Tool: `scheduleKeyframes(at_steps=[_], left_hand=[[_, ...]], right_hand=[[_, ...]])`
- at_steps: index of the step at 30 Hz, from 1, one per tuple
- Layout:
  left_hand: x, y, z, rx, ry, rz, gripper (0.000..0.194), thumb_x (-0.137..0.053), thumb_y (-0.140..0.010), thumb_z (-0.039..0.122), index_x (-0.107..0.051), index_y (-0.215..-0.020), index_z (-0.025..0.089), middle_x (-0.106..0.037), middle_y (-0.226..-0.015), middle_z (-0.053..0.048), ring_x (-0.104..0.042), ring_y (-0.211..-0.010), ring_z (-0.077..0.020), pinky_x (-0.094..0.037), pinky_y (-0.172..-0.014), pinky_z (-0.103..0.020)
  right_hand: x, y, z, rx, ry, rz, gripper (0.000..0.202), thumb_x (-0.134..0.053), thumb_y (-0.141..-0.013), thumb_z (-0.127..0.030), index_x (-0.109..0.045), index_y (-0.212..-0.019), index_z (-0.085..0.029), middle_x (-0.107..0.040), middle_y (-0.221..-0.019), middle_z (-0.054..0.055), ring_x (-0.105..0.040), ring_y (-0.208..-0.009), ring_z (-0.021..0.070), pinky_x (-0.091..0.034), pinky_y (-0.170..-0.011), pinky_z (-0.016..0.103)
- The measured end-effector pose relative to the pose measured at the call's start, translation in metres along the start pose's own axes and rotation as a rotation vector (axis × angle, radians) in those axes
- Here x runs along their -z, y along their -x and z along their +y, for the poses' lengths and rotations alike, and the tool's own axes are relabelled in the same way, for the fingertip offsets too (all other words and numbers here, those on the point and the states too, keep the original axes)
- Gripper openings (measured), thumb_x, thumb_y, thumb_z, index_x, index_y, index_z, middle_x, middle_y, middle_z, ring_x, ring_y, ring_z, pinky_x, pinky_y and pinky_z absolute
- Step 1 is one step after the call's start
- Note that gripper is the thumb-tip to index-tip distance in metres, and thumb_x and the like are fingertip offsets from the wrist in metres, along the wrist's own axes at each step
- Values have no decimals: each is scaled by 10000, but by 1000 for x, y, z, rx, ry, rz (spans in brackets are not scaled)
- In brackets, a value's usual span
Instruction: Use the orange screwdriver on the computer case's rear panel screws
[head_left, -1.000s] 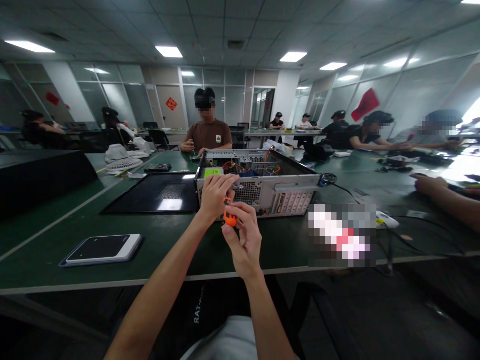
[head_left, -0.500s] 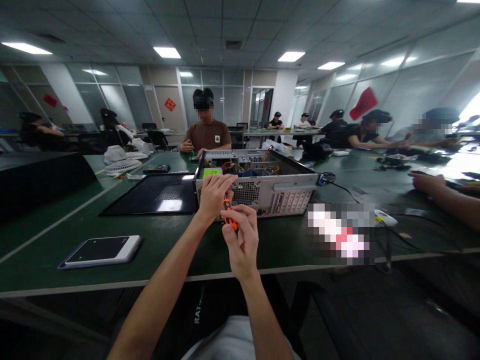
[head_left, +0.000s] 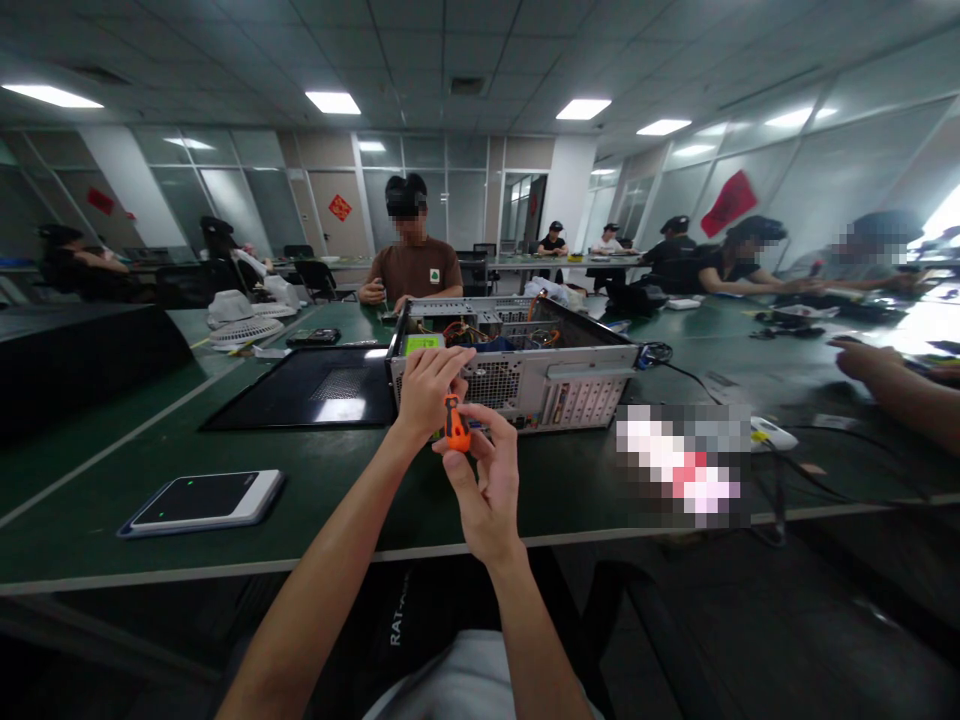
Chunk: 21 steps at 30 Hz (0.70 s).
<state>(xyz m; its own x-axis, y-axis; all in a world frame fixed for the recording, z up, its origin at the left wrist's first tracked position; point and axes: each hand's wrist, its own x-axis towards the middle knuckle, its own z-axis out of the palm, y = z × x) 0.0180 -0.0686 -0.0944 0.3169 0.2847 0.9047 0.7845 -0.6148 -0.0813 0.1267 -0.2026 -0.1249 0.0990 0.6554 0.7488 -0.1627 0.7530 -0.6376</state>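
Observation:
An orange and black screwdriver (head_left: 456, 425) points away from me at the rear panel of an open computer case (head_left: 592, 385). My right hand (head_left: 491, 480) holds its handle lightly between thumb and fingers. Against the panel rests my left hand (head_left: 429, 395), its upper fingers stretched along the metal. Its lower fingertips close at the front end of the screwdriver; the shaft and tip are hidden behind them. Coloured cables (head_left: 465, 332) and a bright green label (head_left: 424, 345) show inside the case.
Left of the case lies a black side panel (head_left: 300, 390). A white-edged tablet-like device (head_left: 199, 498) is near the front edge. On the right are a blurred patch (head_left: 679, 465), a white device (head_left: 772, 435) and cables. A person (head_left: 412, 265) sits opposite; another person's hand (head_left: 862, 360) is at right.
The screwdriver handle has turned and tilted more upright. My right fingers have shifted and loosened around it. My left hand stays in place.

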Motion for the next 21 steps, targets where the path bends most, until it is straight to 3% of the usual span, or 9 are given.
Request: scheduleKeyframes(at_steps=[2, 8, 12, 17, 21], left_hand=[[0, 0, -1, -1, -6, -1, 453, -506, -876, 66, -687, -1268, 203, -758, -1189, -71, -667, -1082, -234, -424, -994, -409], [-1, 1, -3, -6, -11, -10, 489, -501, -864, 42, -677, -1286, 215, -756, -1208, -58, -667, -1087, -225, -427, -1002, -401], [2, 1, -3, -1, 1, -42, 518, -496, -856, 43, -658, -1316, 217, -742, -1240, -65, -656, -1118, -230, -417, -1030, -410], [7, 0, -3, -20, 2, -83, 499, -508, -875, 59, -646, -1330, 211, -732, -1262, -79, -645, -1152, -240, -420, -1030, -412], [10, 0, -4, -48, 8, -79, 504, -502, -893, 54, -637, -1347, 225, -726, -1283, -71, -648, -1156, -235, -429, -1020, -406]], right_hand=[[-1, 1, -1, -27, -95, -36, 328, -586, -1007, -325, -545, -1333, -335, -537, -1413, 72, -681, -1022, 188, -578, -935, 416], [0, 2, -5, -45, -43, -89, 294, -590, -995, -423, -628, -1261, -304, -495, -1410, 92, -531, -1332, 283, -494, -1086, 489], [3, 1, -2, -6, 172, -55, 266, -657, -954, -449, -691, -1181, -316, -495, -1284, 75, -491, -1312, 260, -461, -1118, 465], [4, -3, 0, -6, 82, 13, 377, -688, -946, -384, -572, -1293, -297, -589, -1244, 67, -610, -1140, 211, -541, -992, 399], [6, -3, -2, 15, 159, -9, 281, -714, -931, -360, -663, -1197, -284, -550, -1314, 80, -588, -1208, 224, -549, -978, 384]])
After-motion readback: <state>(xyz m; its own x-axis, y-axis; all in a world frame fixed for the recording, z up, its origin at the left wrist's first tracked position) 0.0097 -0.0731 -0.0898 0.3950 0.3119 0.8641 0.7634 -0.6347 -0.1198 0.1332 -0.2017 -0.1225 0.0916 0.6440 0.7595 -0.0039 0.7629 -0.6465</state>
